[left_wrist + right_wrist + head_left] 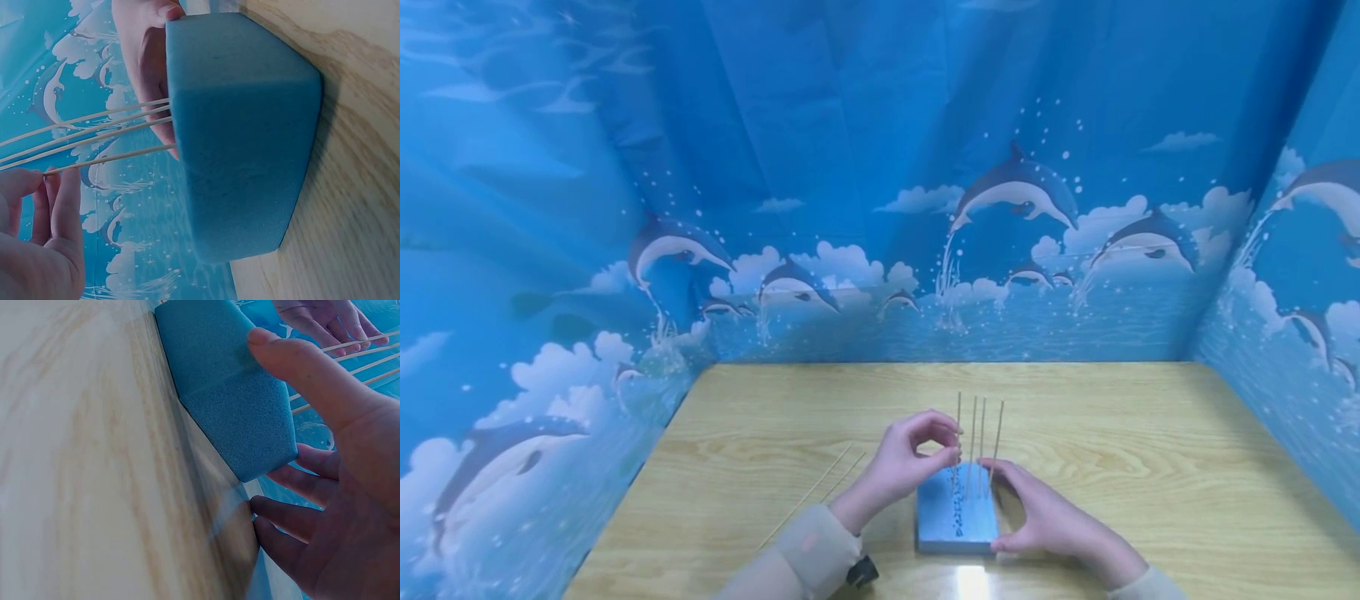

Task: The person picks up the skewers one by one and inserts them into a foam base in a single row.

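Note:
A light-blue foam block (934, 521) lies on the table, with several thin wooden skewers (983, 425) standing in its top. My left hand (910, 454) pinches the leftmost skewer (119, 157) between thumb and fingertips, partway up its length; its lower end meets the block. Small dark marks or holes run in a column down the block's top. Along the block's right side, my right hand (1048, 512) grips it, thumb at the near corner and fingers at the far corner. In the right wrist view, the thumb (300, 359) presses on the block's edge.
Two loose skewers (805, 498) lie on the wooden table (737, 433) left of the block, partly behind the left forearm. A small black object (862, 572) shows by the left sleeve. Blue dolphin-print curtains (865, 167) enclose the table's back and sides.

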